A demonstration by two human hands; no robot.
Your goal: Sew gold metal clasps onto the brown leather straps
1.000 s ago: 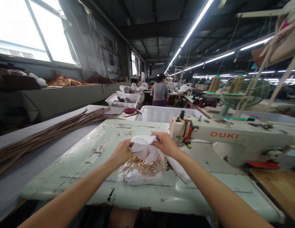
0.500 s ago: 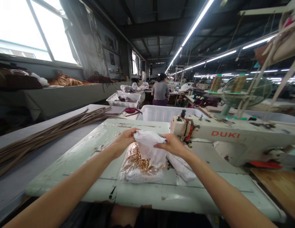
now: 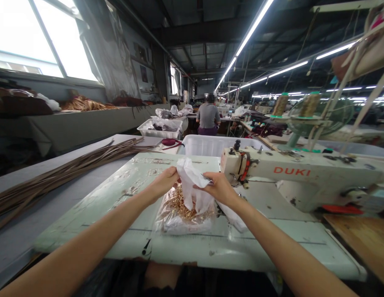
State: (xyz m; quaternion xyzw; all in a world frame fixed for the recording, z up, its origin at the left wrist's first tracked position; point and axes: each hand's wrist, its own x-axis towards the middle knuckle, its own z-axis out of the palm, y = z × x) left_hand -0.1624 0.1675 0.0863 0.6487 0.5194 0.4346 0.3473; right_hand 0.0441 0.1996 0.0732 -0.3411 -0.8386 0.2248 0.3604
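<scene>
A clear plastic bag [image 3: 176, 222] full of small gold metal fittings [image 3: 179, 204] lies on the pale green sewing table [image 3: 95, 214]. Above it both hands pinch a crumpled white sheet [image 3: 193, 185], which hangs down over the bag. My left hand [image 3: 163, 183] grips the sheet's left edge with closed fingers. My right hand [image 3: 218, 187] grips its right edge, close to the head of the white sewing machine [image 3: 290, 177]. A second white piece [image 3: 233, 216] lies under my right wrist.
A bundle of long brown strips [image 3: 64, 173] lies on the grey table to the left. White plastic tubs [image 3: 210, 146] stand behind the table. Thread cones [image 3: 280, 105] sit on a stand at right. A person in a grey top [image 3: 208, 117] sits with their back turned, far ahead.
Both hands have lifted the white sheet and pulled it taller above the bag of gold fittings. The hands sit slightly farther apart than a second ago.
</scene>
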